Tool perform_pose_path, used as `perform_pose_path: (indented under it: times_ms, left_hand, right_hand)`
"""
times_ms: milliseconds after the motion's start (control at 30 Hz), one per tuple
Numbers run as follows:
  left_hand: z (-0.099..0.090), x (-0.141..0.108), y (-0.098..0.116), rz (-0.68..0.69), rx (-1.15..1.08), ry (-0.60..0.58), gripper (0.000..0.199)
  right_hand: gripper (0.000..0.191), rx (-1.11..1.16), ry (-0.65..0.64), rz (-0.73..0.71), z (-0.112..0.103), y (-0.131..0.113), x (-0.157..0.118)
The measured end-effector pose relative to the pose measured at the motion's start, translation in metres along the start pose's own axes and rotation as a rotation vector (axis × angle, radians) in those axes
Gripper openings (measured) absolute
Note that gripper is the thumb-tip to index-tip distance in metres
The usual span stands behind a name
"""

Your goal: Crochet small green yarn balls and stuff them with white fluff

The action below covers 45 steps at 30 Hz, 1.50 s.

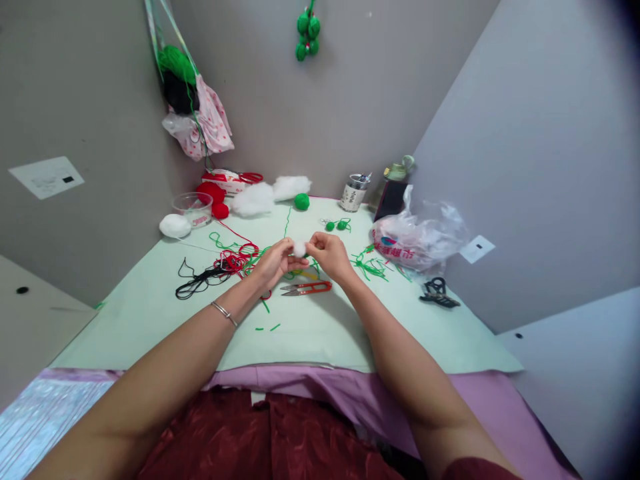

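Observation:
Between my hands, above the middle of the table, is a small tuft of white stuffing (299,249). My left hand (278,261) pinches it from the left, its lower fingers curled beneath. From the other side my right hand (327,253) grips the tuft's edge with thumb and fingertips. A dark green bit shows under the fingers, too small to make out. Just below the hands lie orange-handled thread snips (313,288). Loose red yarn (235,261) and black cord (200,280) tangle left of my left hand; green yarn scraps (370,265) lie right of my right hand.
At the back sit white stuffing (254,199), a green yarn ball (301,201), a pen holder (355,193) and a clear tub (195,208). A plastic bag (417,233) and black hair clip (439,293) stand right. Green knitted balls (307,33) hang on the wall.

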<state>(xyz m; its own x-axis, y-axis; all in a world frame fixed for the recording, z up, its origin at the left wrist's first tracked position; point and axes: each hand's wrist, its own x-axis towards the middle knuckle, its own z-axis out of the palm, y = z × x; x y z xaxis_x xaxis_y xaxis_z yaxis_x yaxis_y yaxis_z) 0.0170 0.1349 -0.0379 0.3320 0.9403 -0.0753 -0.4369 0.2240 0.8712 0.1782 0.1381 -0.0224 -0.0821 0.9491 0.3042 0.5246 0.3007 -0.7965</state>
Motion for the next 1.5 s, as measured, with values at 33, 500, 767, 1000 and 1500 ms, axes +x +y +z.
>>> perform_pose_path:
  times_ms: [33,500,767,1000,1500]
  left_hand:
    - [0.001,-0.001,0.001,-0.008,-0.024,-0.014,0.013]
    - [0.000,0.001,-0.004,-0.022,-0.167,-0.038,0.009]
    - [-0.013,0.007,0.006,-0.055,-0.007,-0.045,0.016]
    - [-0.007,0.004,-0.005,0.142,0.181,0.055,0.023]
    - [0.000,-0.002,0.006,0.275,0.302,0.065,0.028]
  right_hand:
    - [0.019,0.012,0.015,0.007,-0.002,0.002,0.002]
    - [0.021,0.013,0.064,-0.063,0.006,-0.007,-0.011]
    - [0.022,0.077,-0.128,-0.141,-0.001,-0.013,-0.016]
    - [0.032,0.241,-0.309,-0.008,-0.005,-0.009,-0.010]
    - [0.028,0.225,-0.093,0.060,0.002,0.000,-0.004]
